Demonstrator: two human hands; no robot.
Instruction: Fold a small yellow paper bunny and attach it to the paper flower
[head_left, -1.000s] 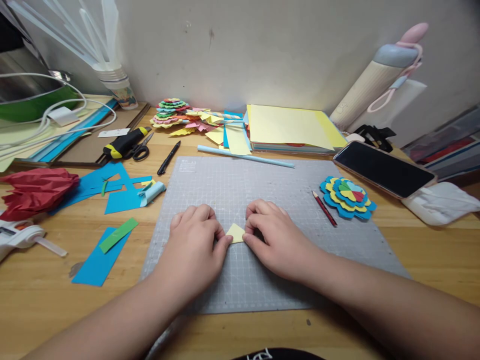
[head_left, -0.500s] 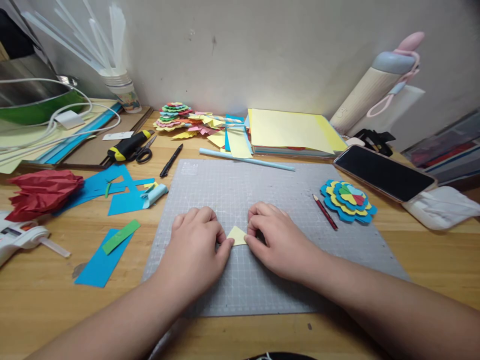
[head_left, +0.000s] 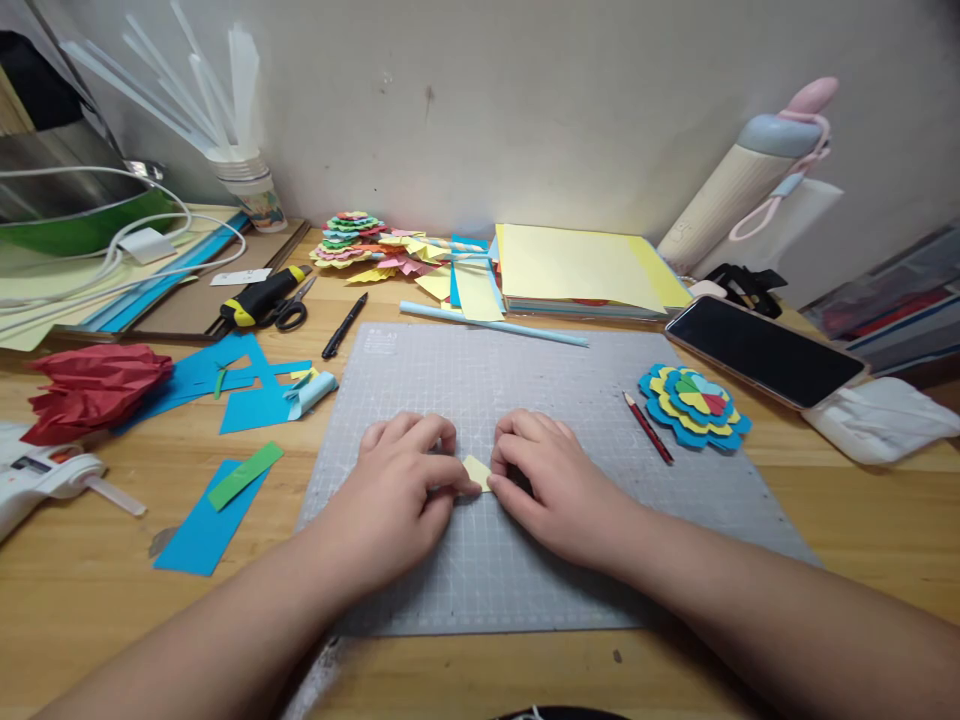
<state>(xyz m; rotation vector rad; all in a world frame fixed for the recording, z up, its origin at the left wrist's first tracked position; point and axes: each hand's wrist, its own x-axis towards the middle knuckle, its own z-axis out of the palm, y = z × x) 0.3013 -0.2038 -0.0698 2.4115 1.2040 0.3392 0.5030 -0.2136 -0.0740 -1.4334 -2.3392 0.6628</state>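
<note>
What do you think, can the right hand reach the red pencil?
Probably yes: the red pencil lies near the right hand, with only bare cutting mat visible between them.

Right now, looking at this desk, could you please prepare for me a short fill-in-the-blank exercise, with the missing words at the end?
1. The left hand and the right hand both touch a small pale yellow paper on a cutting mat coloured ____.
2. In the picture, the red pencil lies to the ____ of the layered paper flower.
3. Across the blue paper strip lies a smaller strip coloured ____.

Missing words: grey; left; green.
</note>
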